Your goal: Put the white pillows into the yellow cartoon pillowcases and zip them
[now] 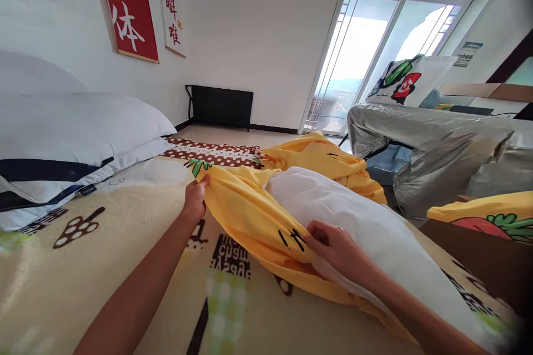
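Note:
A yellow pillowcase (pixel 250 205) with green leaves printed at its far corner lies partly over a plump white pillow (pixel 358 211) on the bed. My left hand (pixel 195 198) is closed on the pillowcase just below the printed leaves. Beside the black printed marks, my right hand (pixel 333 241) pinches the pillowcase where it meets the white pillow. The right side of the pillow is bare, with yellow fabric showing along its near edge. Some of my right fingertips are hidden by the hand.
Another yellow cover (pixel 316 152) lies just behind the pillow. White pillows (pixel 83 127) are stacked at left on the patterned blanket (pixel 137 216). At right stand a cardboard box (pixel 470 258) with yellow printed fabric on top and furniture wrapped in silvery plastic (pixel 437 133).

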### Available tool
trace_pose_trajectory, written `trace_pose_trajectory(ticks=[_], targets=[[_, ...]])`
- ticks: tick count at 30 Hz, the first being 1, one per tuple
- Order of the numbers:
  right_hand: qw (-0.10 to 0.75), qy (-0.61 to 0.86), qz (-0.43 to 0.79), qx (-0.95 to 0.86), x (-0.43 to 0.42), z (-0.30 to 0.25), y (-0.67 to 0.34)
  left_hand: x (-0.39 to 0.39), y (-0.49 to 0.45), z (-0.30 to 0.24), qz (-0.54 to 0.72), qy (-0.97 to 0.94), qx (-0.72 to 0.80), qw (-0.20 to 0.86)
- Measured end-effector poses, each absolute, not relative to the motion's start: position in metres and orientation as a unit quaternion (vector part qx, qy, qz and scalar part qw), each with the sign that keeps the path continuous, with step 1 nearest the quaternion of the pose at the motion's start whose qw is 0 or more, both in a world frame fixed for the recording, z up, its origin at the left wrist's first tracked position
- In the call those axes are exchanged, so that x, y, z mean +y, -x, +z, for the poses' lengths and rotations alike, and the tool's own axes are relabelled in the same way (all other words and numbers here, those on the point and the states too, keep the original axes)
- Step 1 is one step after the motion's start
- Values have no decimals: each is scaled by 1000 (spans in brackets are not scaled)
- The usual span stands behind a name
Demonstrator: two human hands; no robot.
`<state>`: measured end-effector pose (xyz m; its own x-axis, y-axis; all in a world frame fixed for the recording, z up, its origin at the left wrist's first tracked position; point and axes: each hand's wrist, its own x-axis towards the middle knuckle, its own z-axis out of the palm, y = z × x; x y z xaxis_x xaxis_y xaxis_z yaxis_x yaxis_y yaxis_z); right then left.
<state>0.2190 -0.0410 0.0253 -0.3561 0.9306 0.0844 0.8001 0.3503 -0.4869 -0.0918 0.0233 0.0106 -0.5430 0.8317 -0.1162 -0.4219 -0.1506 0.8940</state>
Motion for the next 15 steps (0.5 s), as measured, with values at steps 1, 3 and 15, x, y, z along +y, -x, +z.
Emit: trace_pose_trajectory(ticks=[1,3,15], targets=[[168,551,166,-800,-41,31,-221,28,94,23,734,-224,476,430],[187,563,102,-799,-44,43,-213,31,96,45,731,-261,454,438],[428,427,168,-779,-25,72,-51,-24,100,53,631,-377,417,535]])
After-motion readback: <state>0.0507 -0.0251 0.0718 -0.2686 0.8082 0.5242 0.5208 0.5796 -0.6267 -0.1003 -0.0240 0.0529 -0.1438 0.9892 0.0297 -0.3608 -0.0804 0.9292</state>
